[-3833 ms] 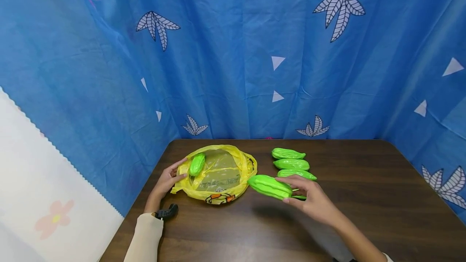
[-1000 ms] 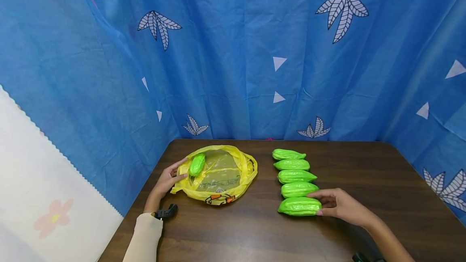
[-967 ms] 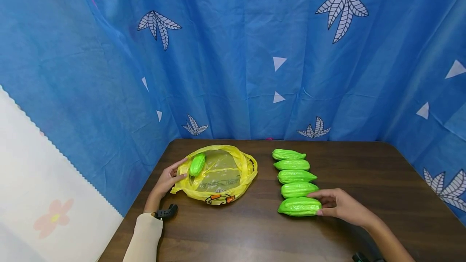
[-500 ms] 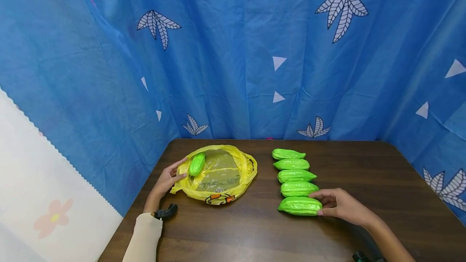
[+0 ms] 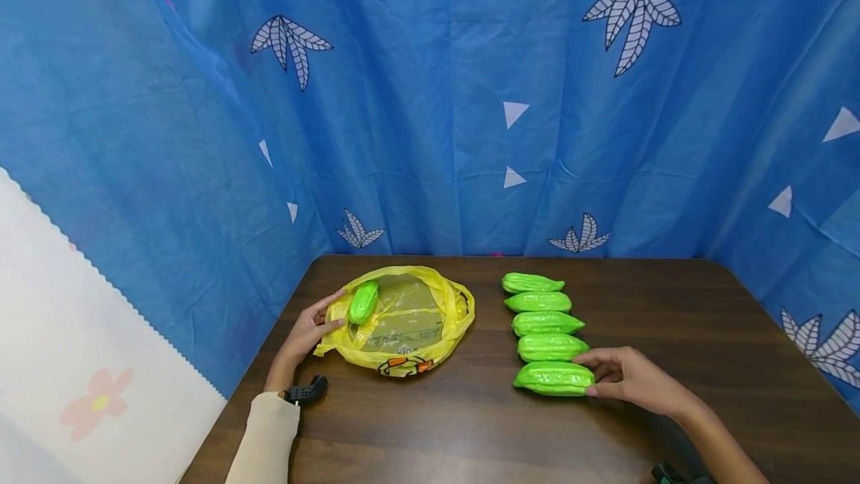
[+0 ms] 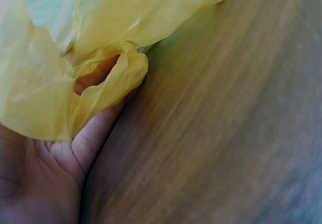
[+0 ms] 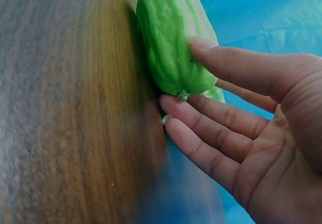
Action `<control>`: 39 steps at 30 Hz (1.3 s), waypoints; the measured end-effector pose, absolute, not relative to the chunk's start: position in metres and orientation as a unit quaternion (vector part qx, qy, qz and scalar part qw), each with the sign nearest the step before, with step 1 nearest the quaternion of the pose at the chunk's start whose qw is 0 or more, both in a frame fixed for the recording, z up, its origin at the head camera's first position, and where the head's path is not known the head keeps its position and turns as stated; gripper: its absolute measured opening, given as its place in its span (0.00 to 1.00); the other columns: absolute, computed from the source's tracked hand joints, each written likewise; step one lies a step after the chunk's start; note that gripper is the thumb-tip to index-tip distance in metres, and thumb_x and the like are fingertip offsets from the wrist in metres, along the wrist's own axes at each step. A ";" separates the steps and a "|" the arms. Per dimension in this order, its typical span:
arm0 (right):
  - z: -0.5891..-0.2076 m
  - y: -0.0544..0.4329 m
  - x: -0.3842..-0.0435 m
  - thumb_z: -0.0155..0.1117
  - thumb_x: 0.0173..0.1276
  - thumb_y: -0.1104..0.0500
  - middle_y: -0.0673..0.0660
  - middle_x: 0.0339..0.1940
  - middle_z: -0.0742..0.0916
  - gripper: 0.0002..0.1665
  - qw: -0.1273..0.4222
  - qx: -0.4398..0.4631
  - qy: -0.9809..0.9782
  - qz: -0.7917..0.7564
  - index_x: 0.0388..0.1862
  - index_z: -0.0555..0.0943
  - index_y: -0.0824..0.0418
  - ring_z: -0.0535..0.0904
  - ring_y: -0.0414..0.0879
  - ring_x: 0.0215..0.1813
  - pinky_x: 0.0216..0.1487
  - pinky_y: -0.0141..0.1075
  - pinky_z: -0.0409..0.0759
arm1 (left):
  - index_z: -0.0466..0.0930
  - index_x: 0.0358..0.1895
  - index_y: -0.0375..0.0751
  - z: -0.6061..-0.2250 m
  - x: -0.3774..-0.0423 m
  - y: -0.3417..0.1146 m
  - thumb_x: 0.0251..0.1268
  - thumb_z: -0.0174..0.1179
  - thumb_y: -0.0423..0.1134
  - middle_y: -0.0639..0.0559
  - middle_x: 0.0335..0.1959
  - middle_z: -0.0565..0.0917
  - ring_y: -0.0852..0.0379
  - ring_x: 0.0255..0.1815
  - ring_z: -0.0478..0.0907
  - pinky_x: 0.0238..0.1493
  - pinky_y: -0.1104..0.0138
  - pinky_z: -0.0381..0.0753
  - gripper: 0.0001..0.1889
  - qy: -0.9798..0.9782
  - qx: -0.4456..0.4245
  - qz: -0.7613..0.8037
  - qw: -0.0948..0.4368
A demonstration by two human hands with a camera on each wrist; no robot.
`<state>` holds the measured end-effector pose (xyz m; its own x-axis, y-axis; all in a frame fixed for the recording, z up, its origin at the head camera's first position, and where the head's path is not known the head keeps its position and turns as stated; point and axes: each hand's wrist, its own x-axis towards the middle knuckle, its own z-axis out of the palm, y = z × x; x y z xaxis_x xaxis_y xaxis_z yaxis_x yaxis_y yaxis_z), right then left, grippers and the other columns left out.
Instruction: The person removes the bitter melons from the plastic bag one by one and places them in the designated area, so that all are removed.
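Nearest in a row of several glossy, ridged green gourds (image 5: 547,323) lies one gourd (image 5: 554,379) whose right end my right hand (image 5: 631,379) holds. In the right wrist view, my thumb presses on the side of this gourd (image 7: 168,38) and the fingers sit by its stem end. At left stands a yellow plastic bag (image 5: 363,358), its mouth spread wide. My left hand (image 5: 307,331) grips its left rim; in the left wrist view the yellow plastic (image 6: 37,90) covers most of the fingers. One green gourd (image 5: 363,302) rests inside the bag, by the left hand.
Everything is on a dark brown wooden table (image 5: 430,432). A blue patterned curtain (image 5: 416,95) hangs behind and at the sides. A white cloth with a flower print (image 5: 101,364) hangs at the left.
Some seconds ago my right hand held a gourd in the air near the bag; it has moved right and laid it at the row's near end. My left hand has stayed at the rim.
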<state>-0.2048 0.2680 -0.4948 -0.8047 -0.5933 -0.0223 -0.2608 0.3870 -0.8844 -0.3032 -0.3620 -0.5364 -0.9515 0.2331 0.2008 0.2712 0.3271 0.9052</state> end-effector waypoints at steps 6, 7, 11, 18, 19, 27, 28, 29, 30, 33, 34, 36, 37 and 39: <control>-0.494 0.269 -0.205 0.70 0.70 0.58 0.72 0.59 0.82 0.30 0.170 -0.259 0.817 -0.487 0.66 0.76 0.71 0.84 0.42 0.47 0.42 0.39 0.85 | 0.64 0.78 0.40 -0.538 -0.305 -0.364 0.72 0.63 0.34 0.36 0.77 0.63 0.62 0.55 0.77 0.47 0.71 0.81 0.33 -0.812 -0.159 -0.561 0.014; -0.494 0.269 -0.205 0.70 0.70 0.58 0.72 0.59 0.82 0.30 0.170 -0.258 0.817 -0.487 0.66 0.76 0.71 0.84 0.42 0.47 0.43 0.39 0.85 | 0.64 0.78 0.40 -0.538 -0.305 -0.364 0.72 0.63 0.34 0.36 0.77 0.63 0.62 0.56 0.77 0.48 0.71 0.80 0.33 -0.812 -0.159 -0.561 0.014; -0.493 0.269 -0.205 0.70 0.70 0.58 0.73 0.60 0.81 0.30 0.171 -0.255 0.817 -0.488 0.66 0.76 0.72 0.84 0.41 0.48 0.43 0.39 0.85 | 0.64 0.78 0.41 -0.537 -0.306 -0.363 0.72 0.63 0.35 0.38 0.78 0.62 0.61 0.61 0.74 0.50 0.71 0.79 0.33 -0.812 -0.156 -0.562 0.015; -0.494 0.269 -0.204 0.69 0.71 0.59 0.73 0.60 0.81 0.29 0.172 -0.254 0.814 -0.493 0.66 0.76 0.73 0.84 0.42 0.47 0.43 0.39 0.84 | 0.63 0.78 0.39 -0.533 -0.303 -0.361 0.72 0.63 0.34 0.37 0.78 0.62 0.59 0.59 0.76 0.50 0.72 0.80 0.33 -0.809 -0.156 -0.567 0.009; -0.494 0.270 -0.204 0.68 0.71 0.59 0.74 0.60 0.81 0.29 0.173 -0.254 0.813 -0.495 0.66 0.76 0.73 0.84 0.42 0.47 0.43 0.39 0.84 | 0.63 0.78 0.39 -0.533 -0.303 -0.361 0.72 0.63 0.34 0.37 0.78 0.62 0.60 0.59 0.77 0.50 0.72 0.80 0.33 -0.809 -0.154 -0.567 0.009; -0.486 0.273 -0.203 0.67 0.72 0.60 0.71 0.57 0.83 0.27 0.157 -0.253 0.815 -0.497 0.65 0.77 0.72 0.85 0.43 0.47 0.42 0.39 0.85 | 0.64 0.78 0.41 -0.535 -0.305 -0.363 0.72 0.63 0.35 0.39 0.78 0.62 0.52 0.65 0.73 0.52 0.72 0.79 0.33 -0.810 -0.146 -0.568 0.008; -0.483 0.274 -0.202 0.67 0.72 0.60 0.70 0.56 0.84 0.26 0.152 -0.251 0.818 -0.495 0.65 0.77 0.71 0.85 0.43 0.47 0.42 0.39 0.85 | 0.64 0.78 0.41 -0.535 -0.305 -0.363 0.72 0.63 0.35 0.39 0.78 0.62 0.51 0.65 0.73 0.52 0.72 0.79 0.33 -0.810 -0.146 -0.568 0.008; -0.480 0.274 -0.201 0.66 0.73 0.60 0.69 0.55 0.84 0.26 0.145 -0.248 0.822 -0.492 0.65 0.77 0.71 0.85 0.43 0.47 0.42 0.39 0.84 | 0.64 0.78 0.41 -0.535 -0.305 -0.363 0.72 0.64 0.35 0.38 0.78 0.62 0.50 0.64 0.73 0.51 0.71 0.79 0.33 -0.810 -0.146 -0.568 0.009; -0.477 0.275 -0.200 0.66 0.73 0.60 0.67 0.54 0.85 0.25 0.137 -0.245 0.826 -0.488 0.65 0.77 0.71 0.84 0.42 0.47 0.42 0.39 0.84 | 0.64 0.78 0.41 -0.535 -0.306 -0.363 0.72 0.64 0.35 0.39 0.78 0.62 0.51 0.63 0.74 0.51 0.71 0.80 0.33 -0.810 -0.146 -0.568 0.009; -0.469 0.276 -0.197 0.63 0.75 0.59 0.66 0.53 0.85 0.24 0.117 -0.234 0.838 -0.480 0.65 0.77 0.70 0.84 0.41 0.47 0.43 0.40 0.84 | 0.65 0.78 0.42 -0.535 -0.305 -0.364 0.71 0.64 0.36 0.39 0.78 0.63 0.57 0.58 0.77 0.48 0.70 0.80 0.33 -0.813 -0.146 -0.563 0.011; -0.466 0.275 -0.196 0.63 0.76 0.59 0.66 0.53 0.85 0.24 0.111 -0.228 0.842 -0.477 0.65 0.77 0.70 0.84 0.41 0.47 0.43 0.41 0.84 | 0.65 0.78 0.43 -0.536 -0.305 -0.364 0.71 0.64 0.36 0.39 0.78 0.63 0.59 0.56 0.77 0.48 0.70 0.81 0.33 -0.814 -0.146 -0.562 0.011; -0.461 0.274 -0.193 0.62 0.77 0.56 0.65 0.53 0.86 0.24 0.098 -0.220 0.851 -0.467 0.65 0.78 0.68 0.84 0.40 0.48 0.44 0.40 0.84 | 0.65 0.78 0.42 -0.536 -0.305 -0.364 0.72 0.64 0.36 0.37 0.77 0.64 0.61 0.52 0.79 0.46 0.69 0.82 0.33 -0.814 -0.149 -0.562 0.009; -0.459 0.273 -0.192 0.62 0.77 0.55 0.64 0.54 0.86 0.24 0.092 -0.217 0.855 -0.463 0.64 0.79 0.67 0.84 0.39 0.49 0.45 0.40 0.84 | 0.64 0.78 0.41 -0.537 -0.305 -0.364 0.72 0.64 0.36 0.36 0.76 0.65 0.61 0.51 0.80 0.45 0.68 0.82 0.33 -0.814 -0.150 -0.562 0.007; -0.454 0.271 -0.191 0.62 0.77 0.52 0.63 0.55 0.86 0.23 0.075 -0.213 0.866 -0.446 0.63 0.80 0.65 0.84 0.38 0.50 0.46 0.38 0.84 | 0.65 0.77 0.41 -0.537 -0.305 -0.364 0.71 0.64 0.36 0.35 0.75 0.66 0.61 0.49 0.81 0.44 0.68 0.83 0.33 -0.811 -0.149 -0.565 0.006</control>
